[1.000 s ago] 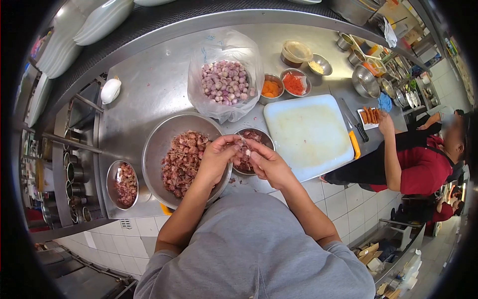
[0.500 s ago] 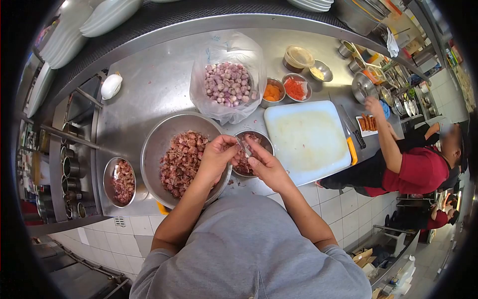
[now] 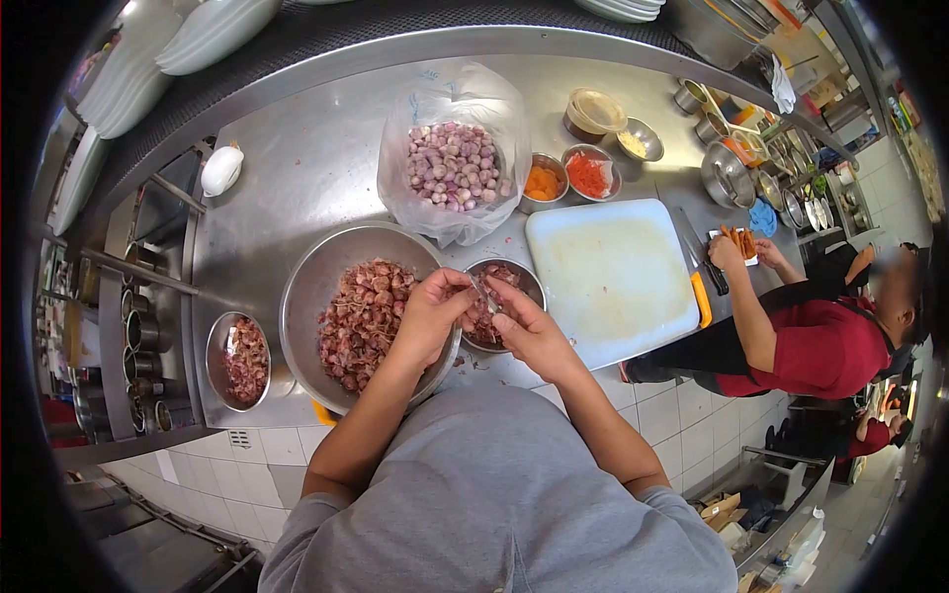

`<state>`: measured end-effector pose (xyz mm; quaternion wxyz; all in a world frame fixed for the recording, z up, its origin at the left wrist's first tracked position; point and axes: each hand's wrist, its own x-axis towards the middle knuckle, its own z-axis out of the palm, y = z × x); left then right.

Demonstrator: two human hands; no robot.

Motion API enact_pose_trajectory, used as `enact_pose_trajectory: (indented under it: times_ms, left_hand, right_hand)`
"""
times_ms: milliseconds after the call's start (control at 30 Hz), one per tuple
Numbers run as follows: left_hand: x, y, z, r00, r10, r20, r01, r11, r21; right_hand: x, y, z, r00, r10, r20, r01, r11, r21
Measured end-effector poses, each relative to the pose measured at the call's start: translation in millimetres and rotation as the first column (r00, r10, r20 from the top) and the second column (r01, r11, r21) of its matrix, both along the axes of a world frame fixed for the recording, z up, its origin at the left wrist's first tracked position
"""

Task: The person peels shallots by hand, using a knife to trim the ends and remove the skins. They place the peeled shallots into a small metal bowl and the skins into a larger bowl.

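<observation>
My left hand [image 3: 435, 311] and my right hand [image 3: 532, 331] meet over a small steel bowl [image 3: 535, 287] of reddish-purple scraps. Their fingers are pinched together around something small, mostly hidden; a pale, thin bit shows between them. To the left stands a large steel bowl [image 3: 304, 282] filled with small unpeeled shallots [image 3: 366, 321]. Further left, an oval steel bowl [image 3: 215, 346] holds more reddish pieces [image 3: 245, 364]. Beyond my hands, an open clear plastic bag [image 3: 395, 193] holds peeled purple-white shallots [image 3: 455, 168].
A white cutting board [image 3: 613, 277] lies right of the small bowl, with a knife [image 3: 714, 277] beside it. Small bowls of orange [image 3: 543, 184] and red [image 3: 587, 176] pieces stand behind. A co-worker [image 3: 820, 341] stands at the right, hands at a small white tray.
The co-worker's hand has moved from the steel bowl down to the small tray of orange-brown pieces. My hands have barely shifted.
</observation>
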<state>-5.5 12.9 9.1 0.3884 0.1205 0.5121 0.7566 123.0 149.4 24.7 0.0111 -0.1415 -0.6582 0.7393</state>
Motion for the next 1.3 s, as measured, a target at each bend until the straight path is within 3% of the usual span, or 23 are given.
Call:
enact_pose_trajectory:
  times_ms: [200,267,300,367,467,867,1100,1200,1300]
  left_hand:
    - [-1,-2,0,0.995,-0.043,0.094,0.035,0.996,0.087]
    - [-2,-3,-2,0.988,-0.071,0.139,0.052,0.989,0.136]
    - [-3,-4,-3,0.982,-0.09,0.166,0.065,0.986,0.153]
    - [-3,-4,-6,0.976,-0.109,0.191,0.077,0.983,0.169]
    - [0,-2,-11,0.954,-0.083,0.287,0.017,0.974,0.227]
    - [6,0,-10,0.965,-0.07,0.253,0.025,0.984,0.177]
    - [-2,0,-16,0.937,-0.035,0.348,-0.04,0.978,0.207]
    - [-1,3,-13,0.929,0.006,0.369,-0.091,0.973,0.213]
    - [1,4,-14,0.927,0.01,0.375,-0.109,0.963,0.245]
  right_hand:
    - [1,1,6,0.999,-0.01,0.044,0.016,0.99,-0.144]
    - [1,2,0,0.999,-0.014,0.033,0.024,0.946,-0.322]
    - [2,2,0,0.999,-0.012,0.033,0.022,0.946,-0.323]
    - [3,2,1,1.0,-0.016,0.02,0.024,0.854,-0.52]
    - [2,-1,2,0.998,-0.049,0.032,0.058,0.842,-0.537]
    - [-2,-1,2,0.995,-0.083,0.046,0.092,0.962,-0.256]
    - [-4,-2,12,0.984,-0.145,0.1,0.169,0.939,-0.301]
    - [-2,-3,11,0.981,-0.124,0.15,0.159,0.956,-0.248]
    - [-2,-4,4,0.997,-0.049,0.065,0.058,0.986,-0.158]
